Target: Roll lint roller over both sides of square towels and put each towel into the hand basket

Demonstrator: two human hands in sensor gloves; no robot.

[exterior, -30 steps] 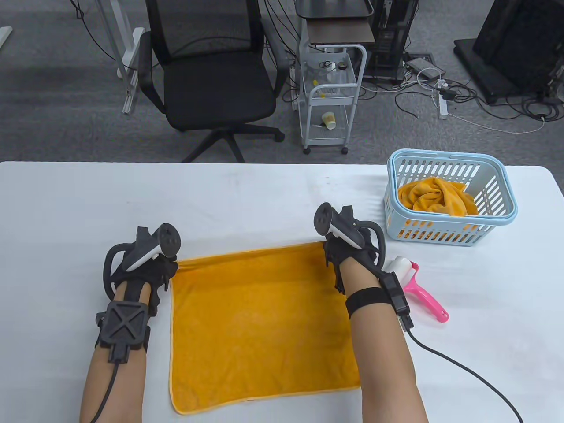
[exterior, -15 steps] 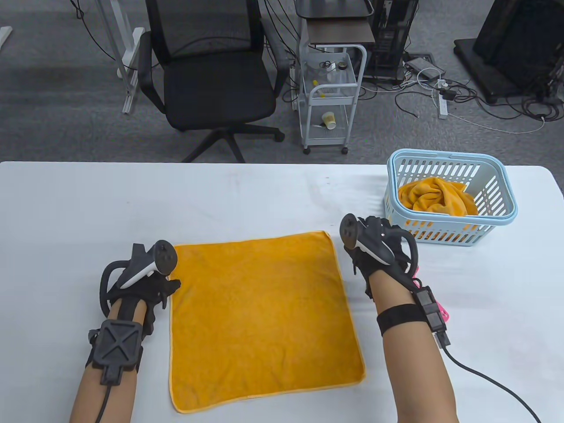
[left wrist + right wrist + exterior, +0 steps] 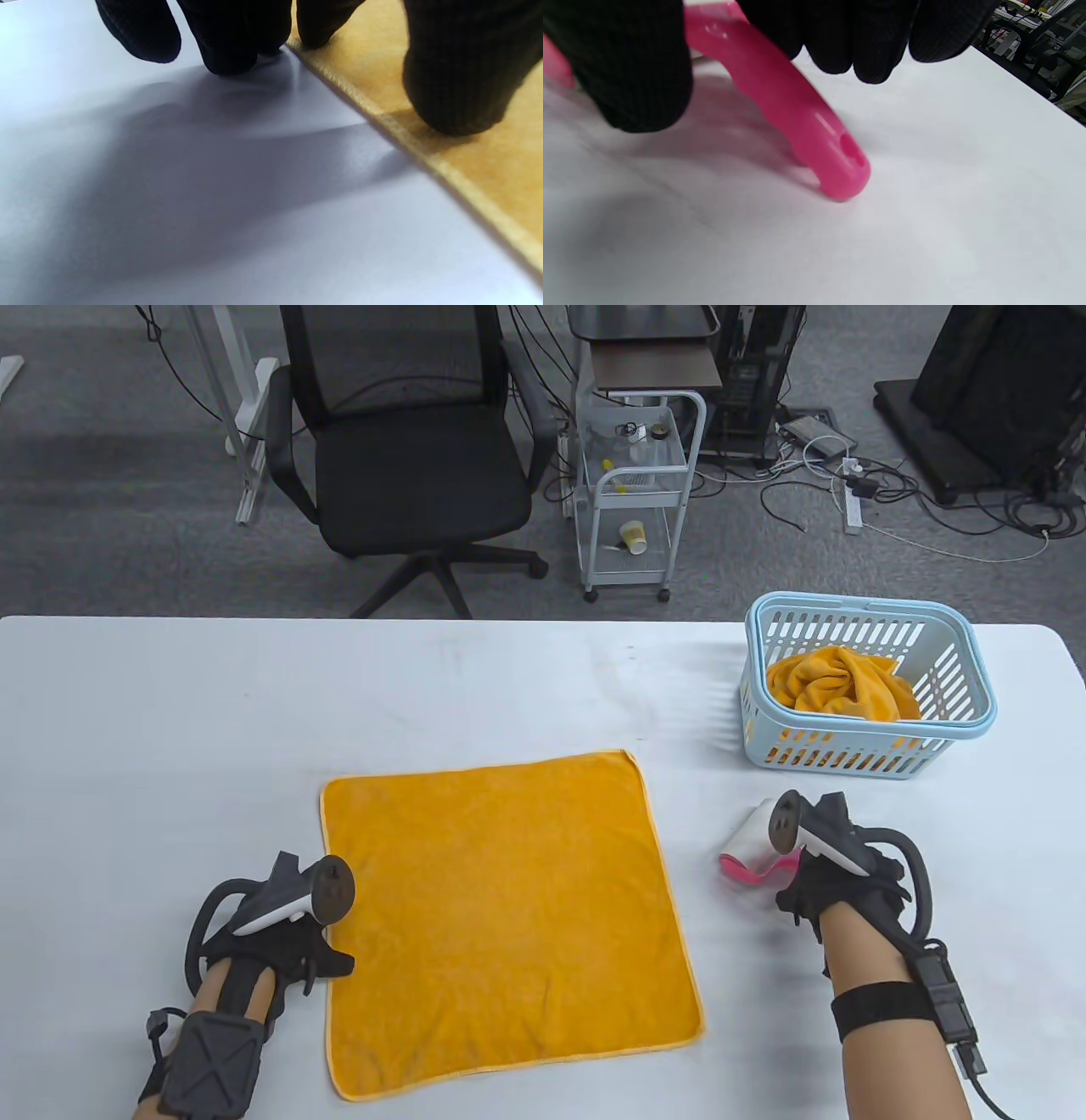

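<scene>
An orange square towel point(image 3: 509, 916) lies flat in the middle of the white table point(image 3: 170, 712). My left hand point(image 3: 327, 959) rests at its left edge. In the left wrist view one fingertip point(image 3: 458, 84) presses on the towel point(image 3: 488, 178), while the others touch the table beside the hem. My right hand point(image 3: 806, 891) grips the pink handle point(image 3: 806, 123) of the lint roller point(image 3: 747, 836) to the right of the towel. The roller's white head points toward the basket, and the handle's end touches the table.
A light blue hand basket point(image 3: 959, 645) stands at the table's far right with a crumpled orange towel point(image 3: 840, 683) inside. Beyond the table's far edge are a black office chair point(image 3: 407, 449) and a small white cart point(image 3: 632, 500).
Both hands let go of the towel's far corners, and it now lies flat. My left hand slid back along the left edge. My right hand moved right and took hold of the lint roller.
</scene>
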